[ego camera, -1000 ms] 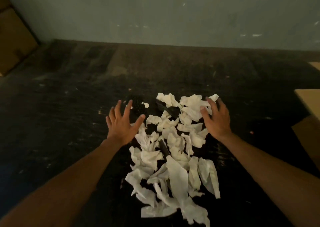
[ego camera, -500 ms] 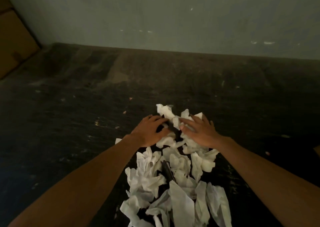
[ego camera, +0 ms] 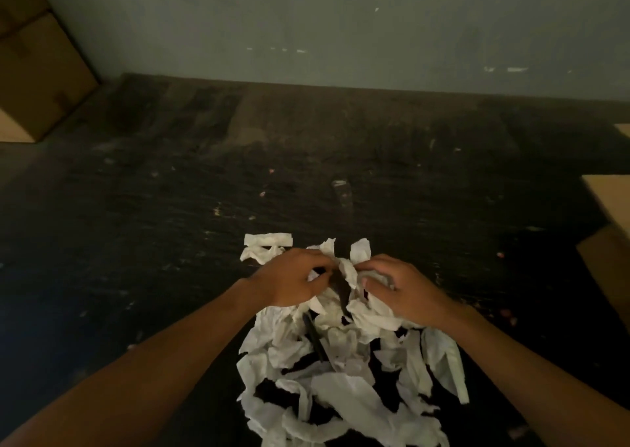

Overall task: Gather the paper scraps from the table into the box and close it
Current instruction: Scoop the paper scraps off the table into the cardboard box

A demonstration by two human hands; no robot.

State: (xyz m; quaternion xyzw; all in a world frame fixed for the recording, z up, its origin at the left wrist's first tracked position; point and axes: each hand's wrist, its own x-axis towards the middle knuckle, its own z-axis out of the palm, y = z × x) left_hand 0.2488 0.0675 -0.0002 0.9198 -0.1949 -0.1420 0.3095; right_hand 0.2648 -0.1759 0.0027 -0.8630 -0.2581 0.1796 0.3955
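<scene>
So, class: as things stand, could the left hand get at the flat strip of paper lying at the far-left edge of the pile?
Probably yes. The strip lies bare on the table just beyond the left hand, with nothing over it, though that hand is closed on scraps.

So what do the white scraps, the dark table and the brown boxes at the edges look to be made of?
White scraps: thin, soft matte paper, maybe tissue, judging by ragged torn edges and crumpling.
Table: dark, worn and scuffed with pale flecks and streaks; possibly painted wood, but the dim light leaves it open.
Boxes at left and right: plain matte brown, flat panels with straight edges, likely cardboard.
</scene>
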